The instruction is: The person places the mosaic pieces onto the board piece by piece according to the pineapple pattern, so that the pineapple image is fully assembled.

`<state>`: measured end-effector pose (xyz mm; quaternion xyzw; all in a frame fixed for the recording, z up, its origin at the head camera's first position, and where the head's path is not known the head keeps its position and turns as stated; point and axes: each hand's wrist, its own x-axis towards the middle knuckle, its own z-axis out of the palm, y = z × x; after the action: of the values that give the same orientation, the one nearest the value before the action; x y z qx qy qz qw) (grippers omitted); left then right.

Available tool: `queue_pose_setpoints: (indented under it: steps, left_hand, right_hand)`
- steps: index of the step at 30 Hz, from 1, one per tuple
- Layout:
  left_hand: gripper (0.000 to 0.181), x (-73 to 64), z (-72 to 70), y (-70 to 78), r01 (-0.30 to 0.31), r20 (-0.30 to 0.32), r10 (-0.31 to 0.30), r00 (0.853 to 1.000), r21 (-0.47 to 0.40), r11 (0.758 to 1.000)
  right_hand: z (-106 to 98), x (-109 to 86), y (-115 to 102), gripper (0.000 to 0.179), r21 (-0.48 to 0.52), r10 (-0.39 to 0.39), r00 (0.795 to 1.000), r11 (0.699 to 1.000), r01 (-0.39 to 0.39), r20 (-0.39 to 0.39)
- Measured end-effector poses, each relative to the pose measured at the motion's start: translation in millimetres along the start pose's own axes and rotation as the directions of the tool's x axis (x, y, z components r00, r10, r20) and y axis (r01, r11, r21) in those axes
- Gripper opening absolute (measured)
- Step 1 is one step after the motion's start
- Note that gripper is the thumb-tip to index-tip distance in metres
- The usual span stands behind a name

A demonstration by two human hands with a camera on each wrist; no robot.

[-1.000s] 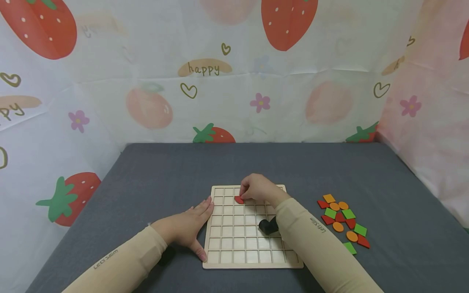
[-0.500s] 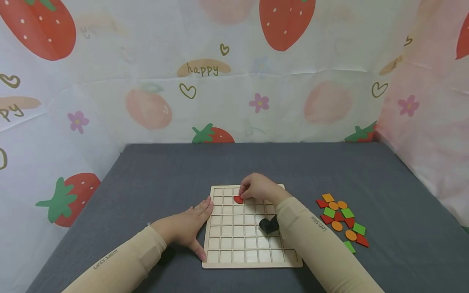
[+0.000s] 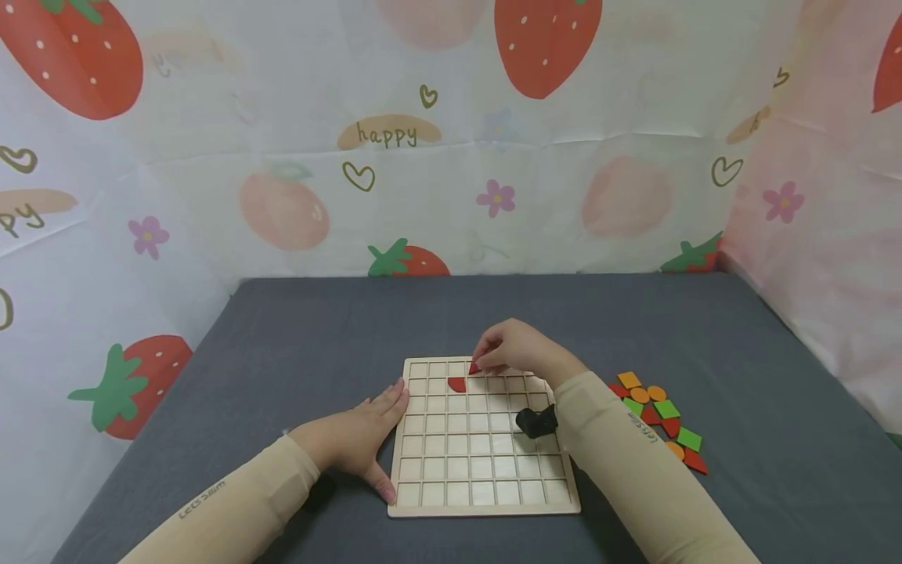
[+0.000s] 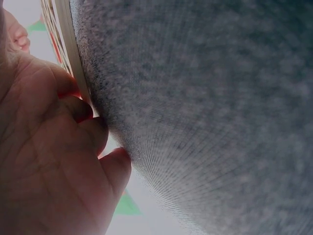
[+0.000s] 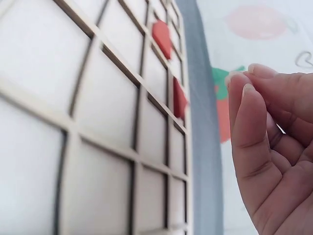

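A pale wooden grid board [image 3: 482,493] lies on the grey cloth, ruled into square cells. Along its left edge rests my left hand [image 3: 359,442], fingers extended and thumb near the lower corner; the left wrist view shows its fingertips [image 4: 120,159] by the board's side. One red piece with a curved edge [image 3: 456,385] sits in a cell near the far side. Just beyond it is a second red piece [image 3: 474,367], partly covered by my right hand [image 3: 524,348]. The right wrist view shows this second piece [image 5: 179,100] on the board, apart from the curled, meeting fingertips, which hold no visible piece.
Loose orange, green and red flat pieces [image 3: 665,410] lie right of the board, some behind the right sleeve [image 3: 627,446]. A black wrist device [image 3: 537,422] hangs above the board. Fruit-printed fabric [image 3: 423,204] stands behind the table and along both sides.
My right hand has lifted and shifted right, away from the red piece it was touching. That piece stays in its cell, and the second red one now shows. The left hand has not moved.
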<state>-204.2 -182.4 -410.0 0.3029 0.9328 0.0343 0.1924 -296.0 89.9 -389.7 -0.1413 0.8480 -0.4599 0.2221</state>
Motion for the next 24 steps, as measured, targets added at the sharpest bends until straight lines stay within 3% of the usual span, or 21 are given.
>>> queue_pose_setpoints:
  steps: [9,24]
  left_hand:
    - [0.14,-0.5,-1.0,0.9,-0.002,0.001,0.002,1.0,-0.003,1.0]
    - [0.142,0.4,1.5,-0.5,-0.001,-0.008,0.002,1.0,0.011,1.0]
  right_hand:
    - [-38,-26.4,6,0.017,-0.021,0.011,0.999,1.0,-0.012,-0.054]
    - [-99,-79.6,42,0.022,-0.122,0.061,0.99,0.99,-0.076,-0.125]
